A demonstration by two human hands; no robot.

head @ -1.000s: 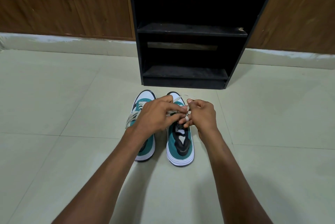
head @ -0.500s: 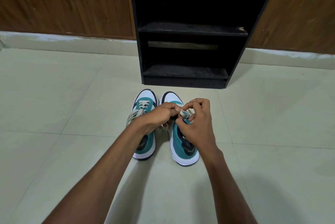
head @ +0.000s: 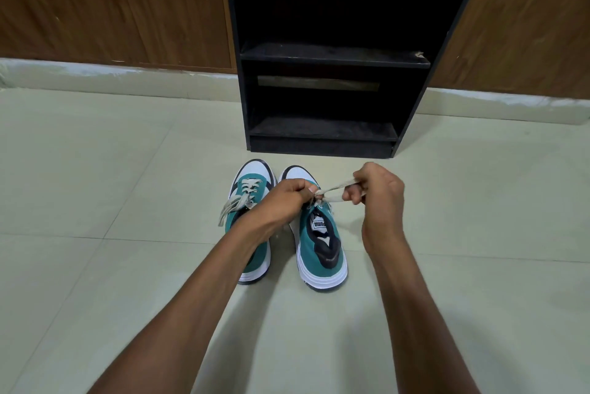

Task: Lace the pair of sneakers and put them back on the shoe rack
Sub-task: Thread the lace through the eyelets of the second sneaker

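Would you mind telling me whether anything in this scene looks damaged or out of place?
Two small things. The shoe rack has a chipped spot at the right end of its upper shelf edge. The left sneaker has loose lace ends trailing over its side toward the floor.

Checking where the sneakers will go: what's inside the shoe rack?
The shoe rack shows two bare black shelves; its upper compartment is too dark to see.

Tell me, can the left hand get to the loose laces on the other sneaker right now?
Probably yes. The loose laces on the left sneaker lie uncovered just beside the left hand, nothing between. But that hand is busy pinching the right sneaker's lace, so it would have to let go first.
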